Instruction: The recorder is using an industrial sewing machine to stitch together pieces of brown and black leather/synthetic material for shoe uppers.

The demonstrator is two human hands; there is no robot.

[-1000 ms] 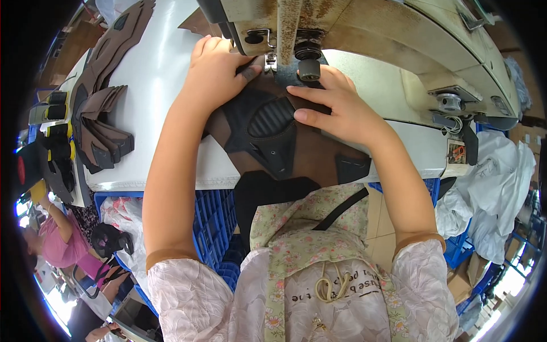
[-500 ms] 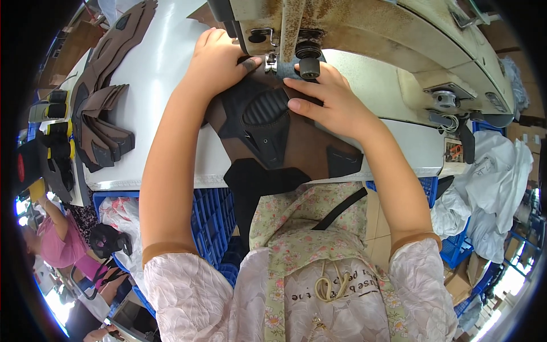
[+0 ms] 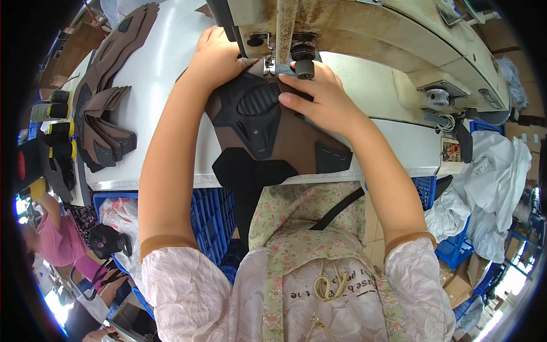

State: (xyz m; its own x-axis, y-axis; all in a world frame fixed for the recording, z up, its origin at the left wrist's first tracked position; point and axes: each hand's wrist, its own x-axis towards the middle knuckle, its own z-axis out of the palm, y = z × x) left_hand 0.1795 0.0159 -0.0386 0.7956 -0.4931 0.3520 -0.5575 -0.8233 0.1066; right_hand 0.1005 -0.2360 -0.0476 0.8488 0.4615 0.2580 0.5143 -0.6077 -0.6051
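Observation:
A brown and black shoe-upper-like panel (image 3: 293, 139) with a ribbed black oval pad (image 3: 261, 101) lies under the presser foot (image 3: 269, 64) of a sewing machine (image 3: 370, 40). My left hand (image 3: 216, 60) rests on the panel's far left part, fingers stretched forward and partly behind the machine head, thumb pointing at the foot. On the other side, my right hand (image 3: 319, 97) presses flat on the panel, with thumb and forefinger apart beside the pad. Its other fingers are partly hidden by a dark machine knob (image 3: 305, 68). A black flap (image 3: 250, 171) overhangs the table's near edge.
Stacks of brown and black cut pieces (image 3: 105, 122) lie on the white table (image 3: 162, 74) at left. Below are blue crates (image 3: 212, 219); white bags (image 3: 487, 188) fill the right side. A person in pink (image 3: 60, 239) is at far left.
The panel has slid a little to the left and away from me under the foot. My right hand has shifted the same way with it; my left hand has hardly moved.

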